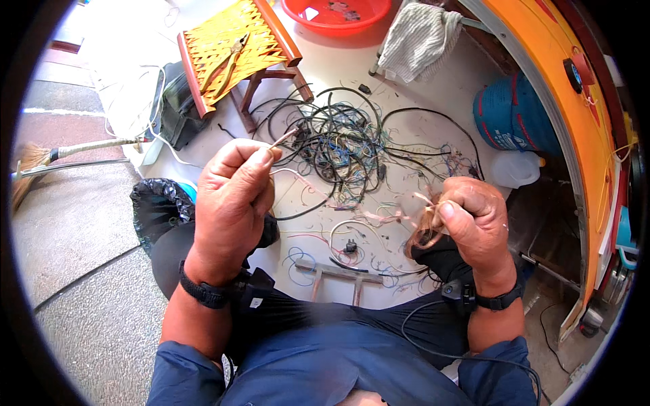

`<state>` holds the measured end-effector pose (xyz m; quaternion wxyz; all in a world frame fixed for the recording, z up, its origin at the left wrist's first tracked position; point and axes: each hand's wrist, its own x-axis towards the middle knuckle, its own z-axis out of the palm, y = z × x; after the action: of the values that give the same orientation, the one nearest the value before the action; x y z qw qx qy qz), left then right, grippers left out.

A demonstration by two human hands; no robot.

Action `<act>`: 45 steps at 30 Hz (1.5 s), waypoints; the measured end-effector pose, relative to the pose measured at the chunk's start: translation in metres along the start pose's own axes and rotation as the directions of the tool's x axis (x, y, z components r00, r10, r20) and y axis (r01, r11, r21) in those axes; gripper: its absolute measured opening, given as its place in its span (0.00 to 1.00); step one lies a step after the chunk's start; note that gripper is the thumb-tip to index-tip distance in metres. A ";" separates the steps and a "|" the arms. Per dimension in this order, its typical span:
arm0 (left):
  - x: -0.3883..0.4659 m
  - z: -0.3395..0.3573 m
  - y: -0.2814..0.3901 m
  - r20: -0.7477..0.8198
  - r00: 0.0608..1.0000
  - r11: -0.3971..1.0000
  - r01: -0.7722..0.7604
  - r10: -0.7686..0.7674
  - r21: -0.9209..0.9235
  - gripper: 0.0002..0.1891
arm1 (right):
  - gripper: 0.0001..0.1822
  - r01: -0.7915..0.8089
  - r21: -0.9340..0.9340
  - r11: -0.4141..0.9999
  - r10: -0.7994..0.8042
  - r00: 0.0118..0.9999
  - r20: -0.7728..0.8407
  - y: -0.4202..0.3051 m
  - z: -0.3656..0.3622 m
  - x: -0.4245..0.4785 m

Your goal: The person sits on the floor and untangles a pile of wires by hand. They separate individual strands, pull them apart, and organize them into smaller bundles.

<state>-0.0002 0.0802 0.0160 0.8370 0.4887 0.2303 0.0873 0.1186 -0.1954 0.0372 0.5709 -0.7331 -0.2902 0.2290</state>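
Pinched between the thumb and forefinger of my left hand (231,193) is a thin pale wire (284,138), its short end pointing up and right. My right hand (477,218) is closed around a bundle of bare copper wire strands (425,238), which hang in a loop below the fist. A blurred pinkish strand (317,190) runs across the floor area between both hands; whether either hand holds it is unclear. Beyond the hands lies a tangled heap of black cables and thin coloured wires (345,147). A black plug (350,246) rests on the floor nearer to me.
Combination pliers (226,68) lie on a stool with a yellow woven seat (254,30). Behind are a red basin (335,18) and a striped cloth (419,40). A bag-lined bin (152,203) stands left; a plastic jug (515,170) and orange panel (548,56) are right.
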 end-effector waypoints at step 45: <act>0.026 -0.042 0.042 -0.116 0.930 0.457 -0.060 0.348 0.888 0.14 | 0.09 -0.037 0.289 0.957 0.162 0.892 -0.422 0.029 -0.069 0.002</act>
<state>0.0064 0.1441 0.0266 0.4132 0.8511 0.2977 0.1277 0.1704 -0.2481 0.0256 0.7047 -0.6939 -0.0808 0.1240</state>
